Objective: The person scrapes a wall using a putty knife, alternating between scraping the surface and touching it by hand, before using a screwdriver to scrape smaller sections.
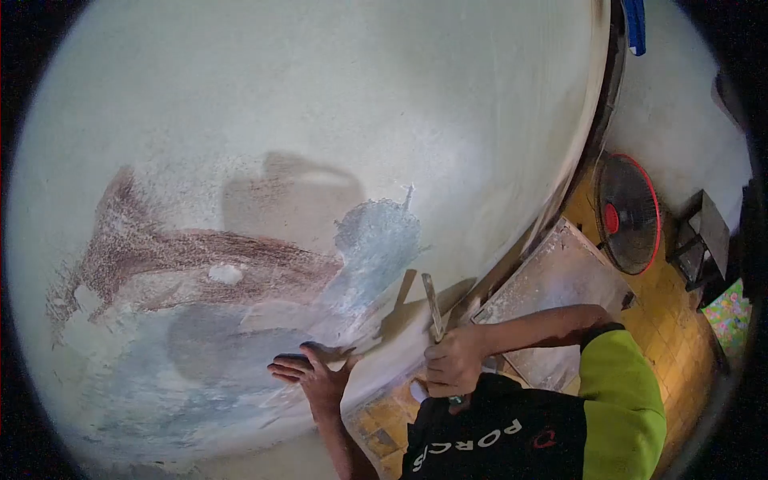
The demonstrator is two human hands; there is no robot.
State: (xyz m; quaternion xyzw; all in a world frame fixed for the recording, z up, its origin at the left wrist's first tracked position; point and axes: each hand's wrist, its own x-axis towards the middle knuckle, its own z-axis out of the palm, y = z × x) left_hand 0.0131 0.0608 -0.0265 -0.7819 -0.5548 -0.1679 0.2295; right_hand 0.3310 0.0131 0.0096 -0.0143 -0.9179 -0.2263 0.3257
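Observation:
My left hand (320, 380) is open at the lower edge of a large, pale curved surface (480, 96), its fingers spread and thumb apart. In my closed right hand (458, 360) is a long flat-bladed scraper (433, 300), its blade pointing up and its dark lower end showing below the fist. The scraper is held in front of my chest, and its shadow falls on the surface to its left. Above and left of my left hand, the surface carries a rough reddish-brown patch (208, 252) and a grey-blue patch (372, 240).
A stained, pale board (552, 288) lies beyond my right arm. A black fan with a red rim (628, 214) stands on the yellow tiled floor (680, 352). Further right are a dark metal stand (704, 240) and a flowered cloth (728, 316). The surface's curved edge runs down the right side.

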